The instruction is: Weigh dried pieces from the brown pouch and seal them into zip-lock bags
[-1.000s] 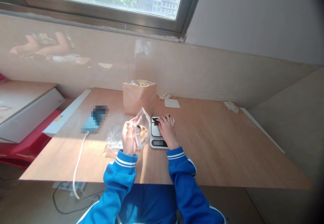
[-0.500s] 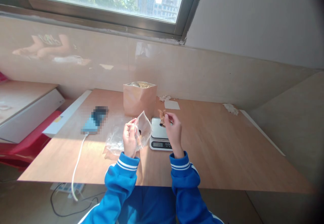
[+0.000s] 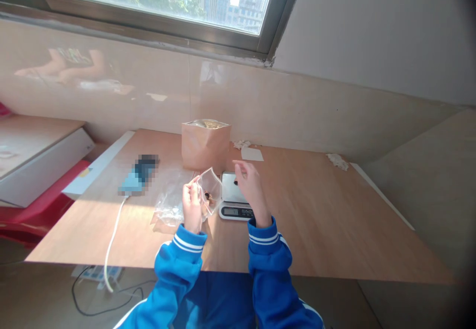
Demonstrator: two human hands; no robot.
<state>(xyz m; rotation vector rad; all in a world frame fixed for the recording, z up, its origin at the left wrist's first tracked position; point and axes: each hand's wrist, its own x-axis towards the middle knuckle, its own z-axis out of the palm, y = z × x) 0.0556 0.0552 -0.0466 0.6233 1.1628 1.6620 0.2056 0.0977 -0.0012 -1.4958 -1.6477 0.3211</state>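
The left hand [image 3: 192,205] pinches the rim of a small clear plastic bag [image 3: 210,188] between thumb and fingers and holds it upright above the table, its mouth spread open and turned toward the right hand [image 3: 250,186]. A few brownish dried pieces [image 3: 207,198] lie at the bottom of the bag, just right of the pinching fingers.

The right hand hovers just to the right of the bag's mouth, not touching it. Its fingers are loosely curled and point up and to the left. Whether anything is caught between the fingertips cannot be told at this size.

Directly beneath the right hand sits a small white digital kitchen scale [image 3: 229,209], with its display toward the person and one dark scrap [image 3: 235,183] on its platform. The scale stands just right of the held bag.

Beyond both hands, against the wall side, a tan kraft paper pouch [image 3: 206,146] stands upright and open. Left of the left hand, crumpled clear plastic wrappers [image 3: 168,205] lie flat on the pale wooden table [image 3: 334,220]. Farther left are a blurred phone [image 3: 139,175] and its white cable [image 3: 111,240], which runs off the near edge. A white paper card [image 3: 252,154] and a crumpled white tissue [image 3: 241,143] lie beyond the right hand, near the wall. Both wrists wear blue sleeves with white-striped cuffs.
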